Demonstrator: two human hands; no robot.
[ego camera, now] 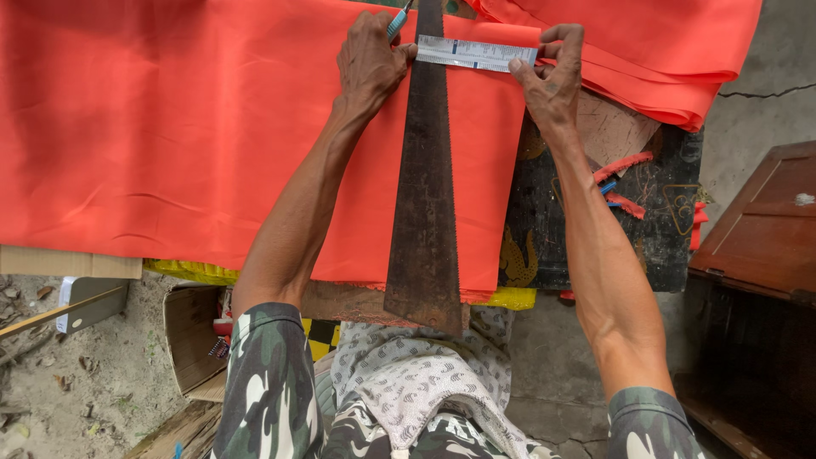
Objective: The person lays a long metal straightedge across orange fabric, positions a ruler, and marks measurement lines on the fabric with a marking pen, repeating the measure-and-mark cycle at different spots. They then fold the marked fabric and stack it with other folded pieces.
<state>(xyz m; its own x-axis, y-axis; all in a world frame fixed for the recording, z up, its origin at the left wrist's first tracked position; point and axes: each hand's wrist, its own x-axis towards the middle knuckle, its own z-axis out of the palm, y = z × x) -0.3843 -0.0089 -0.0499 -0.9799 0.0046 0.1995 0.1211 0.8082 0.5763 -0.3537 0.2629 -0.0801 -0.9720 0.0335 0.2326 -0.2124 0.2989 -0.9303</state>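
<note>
Two hands [370, 59] [552, 76] hold one ruler [476, 53] across one saw blade [423, 187].

Both arms stretch forward, near straight; left hand [367, 64] fisted, knuckles up; right hand [554, 76] pinching with thumb and forefinger.

Outdoor makeshift workshop, bare dirt ground [102, 374], rough worktable [595, 229], rusty saw blade [422, 195], orange cloth [170, 127]

we see the saw blade [422, 183] lying on the cloth [170, 127], which covers the counter [654, 212]; the ruler [474, 53] lies across the blade's far end.
</note>
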